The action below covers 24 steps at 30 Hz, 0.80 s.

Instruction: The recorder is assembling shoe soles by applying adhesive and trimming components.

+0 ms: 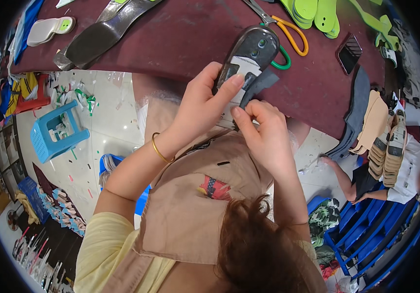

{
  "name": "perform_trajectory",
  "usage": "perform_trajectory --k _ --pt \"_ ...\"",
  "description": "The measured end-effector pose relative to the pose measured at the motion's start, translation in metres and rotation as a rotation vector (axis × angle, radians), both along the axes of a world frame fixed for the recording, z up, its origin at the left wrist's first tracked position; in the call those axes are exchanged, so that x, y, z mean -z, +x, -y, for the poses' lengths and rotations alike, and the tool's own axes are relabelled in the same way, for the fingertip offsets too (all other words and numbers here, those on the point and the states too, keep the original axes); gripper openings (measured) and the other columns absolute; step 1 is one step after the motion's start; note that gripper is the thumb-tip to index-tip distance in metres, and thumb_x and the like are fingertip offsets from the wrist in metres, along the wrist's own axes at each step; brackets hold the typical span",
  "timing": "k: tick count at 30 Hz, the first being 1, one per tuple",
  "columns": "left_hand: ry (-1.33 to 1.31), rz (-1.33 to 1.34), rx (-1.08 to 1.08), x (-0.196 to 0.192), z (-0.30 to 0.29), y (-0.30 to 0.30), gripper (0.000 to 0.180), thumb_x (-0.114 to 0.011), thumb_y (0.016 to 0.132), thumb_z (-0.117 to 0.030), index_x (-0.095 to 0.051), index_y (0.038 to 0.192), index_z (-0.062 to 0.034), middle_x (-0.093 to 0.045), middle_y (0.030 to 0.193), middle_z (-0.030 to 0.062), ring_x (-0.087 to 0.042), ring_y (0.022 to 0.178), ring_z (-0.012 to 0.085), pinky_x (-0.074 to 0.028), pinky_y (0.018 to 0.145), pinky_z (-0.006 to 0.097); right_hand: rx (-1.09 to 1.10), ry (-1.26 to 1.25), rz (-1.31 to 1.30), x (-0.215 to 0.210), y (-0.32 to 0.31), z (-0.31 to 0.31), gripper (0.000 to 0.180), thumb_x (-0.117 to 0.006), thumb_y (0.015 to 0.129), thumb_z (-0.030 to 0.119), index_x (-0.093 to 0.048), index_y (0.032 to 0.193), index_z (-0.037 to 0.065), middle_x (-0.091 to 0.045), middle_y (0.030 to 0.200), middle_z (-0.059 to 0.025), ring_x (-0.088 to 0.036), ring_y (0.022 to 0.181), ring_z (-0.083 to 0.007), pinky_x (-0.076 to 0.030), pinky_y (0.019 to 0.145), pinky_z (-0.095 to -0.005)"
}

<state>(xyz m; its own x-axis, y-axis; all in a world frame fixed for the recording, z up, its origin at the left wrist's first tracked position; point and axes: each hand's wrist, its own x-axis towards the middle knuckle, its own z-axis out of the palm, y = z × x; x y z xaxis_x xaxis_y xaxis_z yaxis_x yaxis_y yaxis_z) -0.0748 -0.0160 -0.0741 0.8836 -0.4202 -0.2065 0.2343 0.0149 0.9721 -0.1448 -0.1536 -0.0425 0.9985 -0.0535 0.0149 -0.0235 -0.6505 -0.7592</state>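
Note:
My left hand grips a dark shoe last over the table's near edge, thumb laid along its pale middle part. The last's rounded heel end, with two holes in it, points away from me. A dark grey strip of material lies along its right side. My right hand is closed, thumb and fingers pinching the near end of that strip beside the last. The far end of the last toward my lap is hidden by my hands and apron. Just beyond the last lie scissors with orange and green handles.
The maroon table carries lime-green sole pieces, a phone, dark glossy shoe forms and a pale last. Grey and tan cut pieces hang at the right edge. A blue stool stands left; another person sits right.

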Motion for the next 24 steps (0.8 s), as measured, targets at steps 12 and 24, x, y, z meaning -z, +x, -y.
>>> perform_trajectory --k 12,24 --pt "-0.069 -0.193 0.149 -0.010 -0.003 0.006 0.022 -0.058 0.093 -0.022 -0.058 0.097 -0.0010 -0.056 0.082 -0.0045 -0.045 0.072 0.0008 -0.040 0.061 0.019 -0.009 0.741 -0.291 0.016 -0.021 0.025 0.024 -0.059 0.091 0.015 -0.054 0.072 0.001 -0.057 0.068 -0.0002 -0.048 0.063 -0.0044 -0.040 0.057 -0.0217" --pt "0.227 0.112 0.039 -0.019 -0.003 0.003 0.025 -0.060 0.092 -0.026 -0.054 0.094 -0.0017 -0.049 0.072 -0.0057 -0.038 0.065 0.0024 -0.035 0.055 0.021 0.223 0.529 -0.321 0.014 -0.012 -0.001 0.036 -0.069 0.084 0.024 -0.045 0.068 0.002 -0.048 0.056 -0.0022 -0.040 0.053 -0.0067 -0.035 0.048 -0.0267"
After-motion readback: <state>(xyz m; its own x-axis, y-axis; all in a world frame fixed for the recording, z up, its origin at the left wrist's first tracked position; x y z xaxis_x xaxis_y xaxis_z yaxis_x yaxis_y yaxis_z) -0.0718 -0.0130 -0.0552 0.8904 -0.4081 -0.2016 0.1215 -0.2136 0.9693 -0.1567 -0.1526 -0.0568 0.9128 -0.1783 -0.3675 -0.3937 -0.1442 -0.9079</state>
